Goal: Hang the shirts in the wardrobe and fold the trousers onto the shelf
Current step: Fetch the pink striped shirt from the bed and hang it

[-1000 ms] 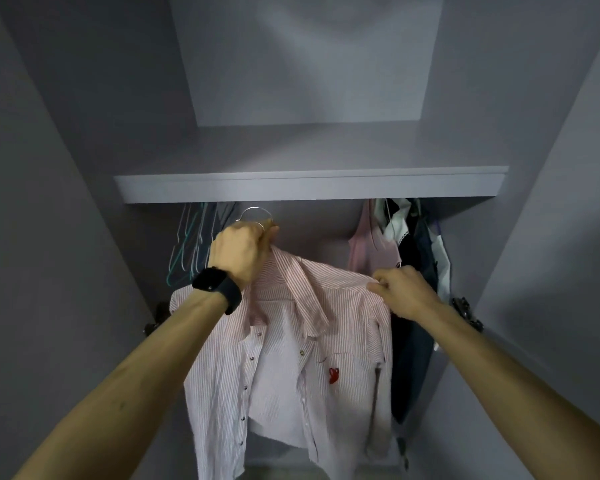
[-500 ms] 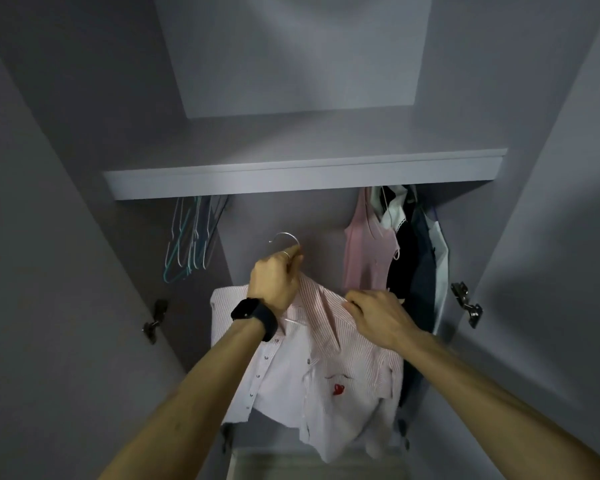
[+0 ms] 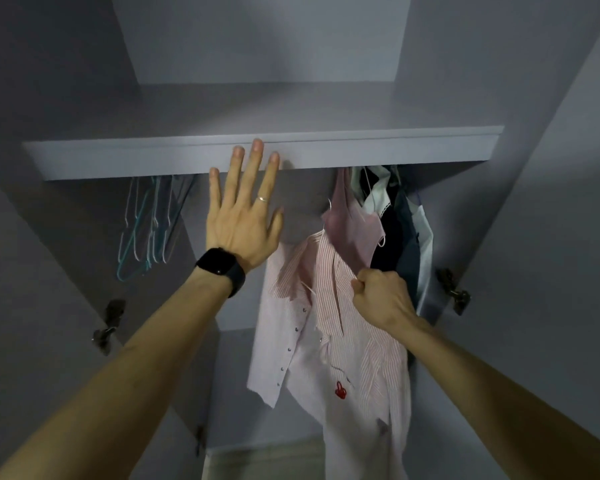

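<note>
The shelf's (image 3: 361, 147) front edge hid the hook ends of the empty hangers (image 3: 146, 230) and the hung clothes, along with whatever they hung from. The striped shirt (image 3: 354, 341) ran off the bottom edge, and the fingertips of the right hand (image 3: 381, 299) were buried in its cloth. The dark garments (image 3: 392, 237) behind the pink top (image 3: 347, 223) overlapped too closely to tell apart.
</note>
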